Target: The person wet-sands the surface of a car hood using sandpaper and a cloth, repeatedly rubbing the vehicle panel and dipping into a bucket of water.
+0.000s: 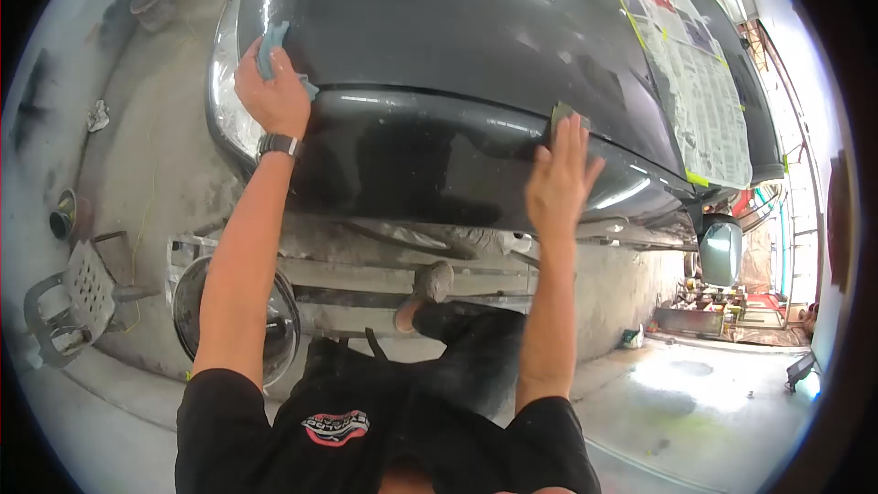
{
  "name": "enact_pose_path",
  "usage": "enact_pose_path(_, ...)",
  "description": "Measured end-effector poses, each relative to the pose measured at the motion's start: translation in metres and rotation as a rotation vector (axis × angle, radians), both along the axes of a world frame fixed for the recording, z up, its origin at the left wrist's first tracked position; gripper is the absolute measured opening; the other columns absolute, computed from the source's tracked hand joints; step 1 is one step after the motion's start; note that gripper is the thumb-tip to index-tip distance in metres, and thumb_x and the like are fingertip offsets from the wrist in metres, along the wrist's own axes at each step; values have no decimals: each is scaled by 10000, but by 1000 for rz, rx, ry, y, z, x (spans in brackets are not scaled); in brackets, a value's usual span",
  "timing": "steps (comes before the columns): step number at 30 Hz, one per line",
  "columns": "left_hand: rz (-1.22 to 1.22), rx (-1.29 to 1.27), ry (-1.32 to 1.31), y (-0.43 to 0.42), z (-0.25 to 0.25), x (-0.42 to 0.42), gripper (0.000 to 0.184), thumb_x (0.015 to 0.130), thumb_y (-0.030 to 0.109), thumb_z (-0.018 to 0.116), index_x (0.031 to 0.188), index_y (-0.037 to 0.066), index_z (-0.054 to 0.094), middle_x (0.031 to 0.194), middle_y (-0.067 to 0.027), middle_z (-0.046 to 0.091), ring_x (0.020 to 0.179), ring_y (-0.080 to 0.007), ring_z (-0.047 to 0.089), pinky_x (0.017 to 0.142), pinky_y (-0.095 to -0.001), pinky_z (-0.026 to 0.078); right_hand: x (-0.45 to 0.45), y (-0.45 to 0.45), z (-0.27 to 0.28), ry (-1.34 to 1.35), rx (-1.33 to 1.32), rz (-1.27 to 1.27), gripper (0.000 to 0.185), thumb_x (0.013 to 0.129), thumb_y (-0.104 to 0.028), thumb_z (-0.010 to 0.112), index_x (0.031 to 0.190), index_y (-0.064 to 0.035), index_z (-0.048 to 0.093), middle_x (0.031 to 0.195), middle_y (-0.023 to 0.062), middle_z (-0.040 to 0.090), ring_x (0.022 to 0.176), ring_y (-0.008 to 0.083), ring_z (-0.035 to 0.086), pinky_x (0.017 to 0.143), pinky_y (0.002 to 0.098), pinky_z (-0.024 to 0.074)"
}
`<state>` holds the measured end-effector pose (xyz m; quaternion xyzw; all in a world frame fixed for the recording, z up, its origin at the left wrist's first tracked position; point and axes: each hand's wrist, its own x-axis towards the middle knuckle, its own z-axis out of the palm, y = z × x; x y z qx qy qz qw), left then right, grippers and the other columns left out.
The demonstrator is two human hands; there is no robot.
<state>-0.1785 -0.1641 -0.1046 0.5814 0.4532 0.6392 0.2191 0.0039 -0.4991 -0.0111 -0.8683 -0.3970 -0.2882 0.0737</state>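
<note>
A dark grey car body fills the upper middle of the head view, its hood [439, 18] meeting the glossy fender [402, 160] along a dark seam. My left hand [273, 99], wearing a wristwatch [278, 144], is closed on a light blue cloth [272, 48] beside the headlight [224, 91]. Farther right, my right hand [558, 183] lies with fingers stretched over a small greenish-grey piece of sandpaper [560, 112], pressing it to the bodywork at the seam. Most of that piece is hidden under the fingers.
Newspaper sheets [704, 82] with yellow tape cover the windshield area. A side mirror [721, 252] juts out at right. A perforated chair [90, 284] stands at lower left, near a round black-rimmed object [187, 325]. A bucket [151, 7] sits at upper left.
</note>
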Motion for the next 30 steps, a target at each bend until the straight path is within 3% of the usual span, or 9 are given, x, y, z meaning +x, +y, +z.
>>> enact_pose_path(5, -34, -48, -1, 4, -7, -1, 372, 998, 277, 655, 1284, 40, 684, 1190, -197, 672, 1146, -384, 596, 1002, -500, 459, -121, 147, -14, 99, -42, 394, 576, 1016, -387, 613, 1433, 2, 537, 1549, 198, 495, 1460, 373, 432, 1172, 685, 297)
enact_pose_path(8, -48, -42, -5, 4, -4, -2, 371, 998, 271, 654, 1282, 34, 683, 1179, -195, 669, 1139, -382, 596, 1001, -500, 459, -100, 132, -1, 129, -90, 437, 591, 1010, -313, 611, 1501, -15, 470, 1561, 198, 481, 1475, 360, 429, 1158, 687, 321)
enact_pose_path(11, -47, -50, -25, 1, -3, 0, 364, 1008, 274, 645, 1274, 28, 684, 1193, -198, 673, 1140, -380, 607, 1003, -486, 465, -29, 41, 27, 44, -88, 154, 501, 1045, -286, 559, 1490, -57, 528, 1601, 161, 474, 1498, 323, 430, 1176, 659, 318)
enact_pose_path(13, -22, -29, -8, 1, -1, 0, 354, 1034, 292, 625, 1265, 30, 688, 1222, -203, 685, 1147, -379, 629, 1008, -464, 477, -4, 15, 24, 116, 32, -76, 510, 1055, -254, 540, 1517, -42, 501, 1598, 195, 462, 1523, 378, 387, 1206, 677, 277)
enact_pose_path(18, -37, -2, -22, 2, -1, -2, 357, 994, 227, 649, 1275, 7, 673, 1157, -235, 683, 1104, -420, 607, 974, -514, 460, -86, 162, -14, 62, 7, 306, 584, 1063, -363, 528, 1457, 66, 495, 1575, 273, 452, 1500, 424, 391, 1206, 689, 267)
enact_pose_path(21, -31, 20, -19, 4, -4, -1, 358, 971, 225, 663, 1256, 10, 676, 1181, -218, 689, 1118, -419, 609, 993, -519, 456, -71, 167, 1, 95, -121, 468, 546, 1070, -360, 519, 1462, 20, 500, 1585, 208, 474, 1500, 379, 406, 1199, 629, 310)
enact_pose_path(24, -61, 2, -33, 3, -4, -4, 364, 954, 235, 664, 1246, 18, 679, 1223, -201, 695, 1155, -403, 613, 1022, -502, 454, -30, 89, 34, 128, -193, 282, 513, 1033, -227, 592, 1504, -53, 485, 1589, 195, 472, 1488, 367, 421, 1187, 599, 315)
enact_pose_path(26, -65, -4, -43, 2, -1, -5, 367, 956, 240, 672, 1256, 28, 678, 1223, -186, 696, 1155, -385, 618, 1024, -492, 451, -1, 37, 15, 67, -39, 49, 557, 1028, -220, 602, 1527, -21, 454, 1600, 211, 452, 1520, 391, 378, 1203, 617, 275)
enact_pose_path(30, -54, -3, -17, 1, -2, -5, 359, 964, 236, 675, 1267, 45, 676, 1235, -171, 694, 1164, -374, 616, 1030, -485, 446, -57, 157, 19, 156, -82, 246, 596, 1043, -329, 574, 1535, -17, 448, 1618, 231, 428, 1522, 406, 362, 1210, 624, 273)
